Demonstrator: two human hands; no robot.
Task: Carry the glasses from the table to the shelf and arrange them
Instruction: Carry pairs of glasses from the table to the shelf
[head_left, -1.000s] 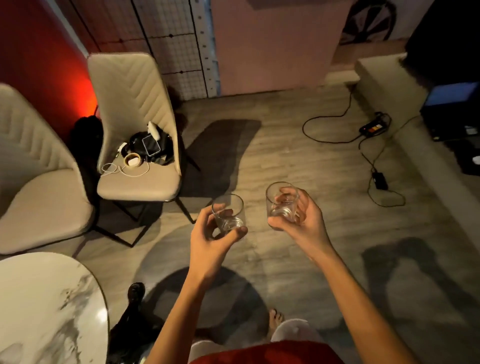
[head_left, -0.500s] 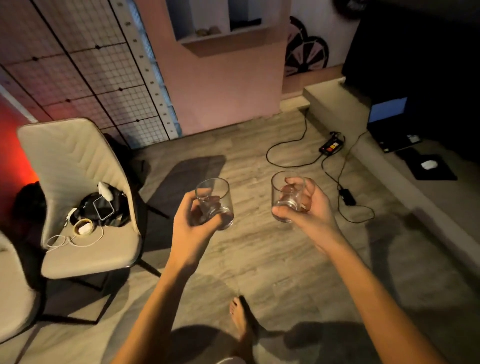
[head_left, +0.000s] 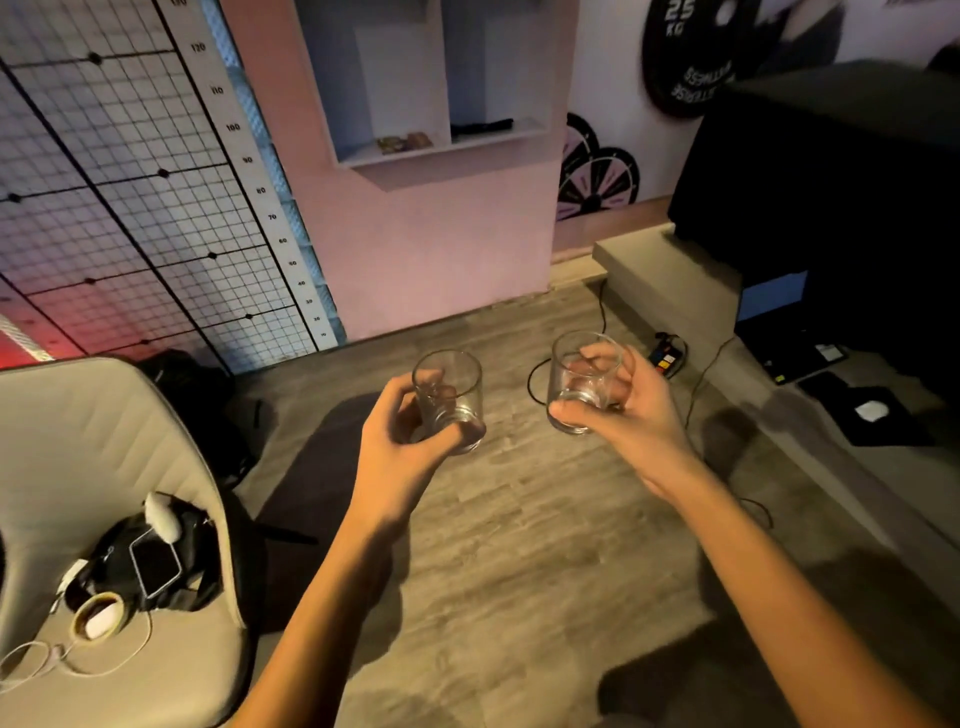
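Left hand (head_left: 402, 447) grips one clear glass (head_left: 449, 400); right hand (head_left: 623, 410) grips a second glass (head_left: 579, 384). Both glasses are upright, held apart in the air above the wooden floor (head_left: 519, 545). The wall shelf (head_left: 441, 150) lies ahead, well apart from them.

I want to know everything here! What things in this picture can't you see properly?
- Small items on the shelf, head view: too small and dim to identify.
- Shelf's upper part: cut off by the top edge.
- Left glass, base: hidden behind the left hand.
- Right-side dark furniture: too dark.
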